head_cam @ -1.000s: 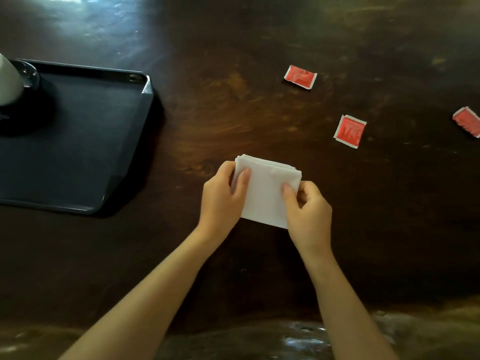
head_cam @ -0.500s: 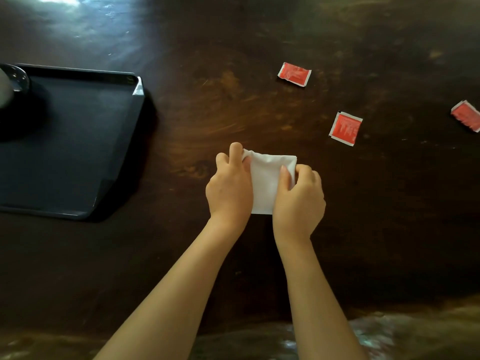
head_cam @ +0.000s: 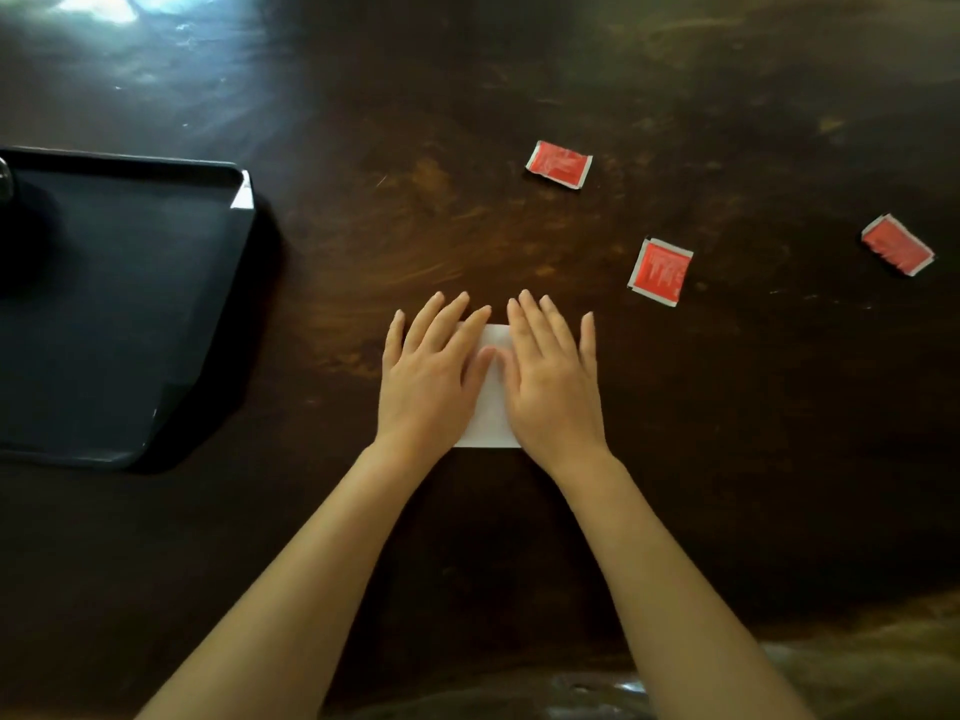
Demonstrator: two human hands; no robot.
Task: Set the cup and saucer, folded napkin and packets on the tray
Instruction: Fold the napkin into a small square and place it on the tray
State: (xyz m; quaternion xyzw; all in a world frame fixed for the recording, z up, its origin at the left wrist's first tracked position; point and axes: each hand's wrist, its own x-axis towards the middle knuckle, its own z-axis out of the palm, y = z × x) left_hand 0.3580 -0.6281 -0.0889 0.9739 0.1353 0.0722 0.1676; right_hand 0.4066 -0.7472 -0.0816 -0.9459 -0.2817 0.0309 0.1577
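A folded white napkin (head_cam: 491, 407) lies flat on the dark wooden table near the middle. My left hand (head_cam: 431, 371) and my right hand (head_cam: 550, 376) press down on it side by side with straight fingers, covering most of it. Three red packets lie on the table to the right: one far (head_cam: 559, 164), one nearer (head_cam: 660, 271), one at the right edge (head_cam: 897, 244). The black tray (head_cam: 156, 304) sits at the left. Only a sliver of the saucer (head_cam: 4, 176) shows at the tray's far left corner; the cup is out of view.
The dark table (head_cam: 363, 226) stretches between the tray and the napkin. Its rounded front edge (head_cam: 857, 662) shows at the bottom right. Glare falls on the far left of the tabletop.
Both hands let go of the napkin's edges and flattened their fingers onto it. The napkin is folded narrower than a second ago. The view shifted, so the cup slid out of the frame.
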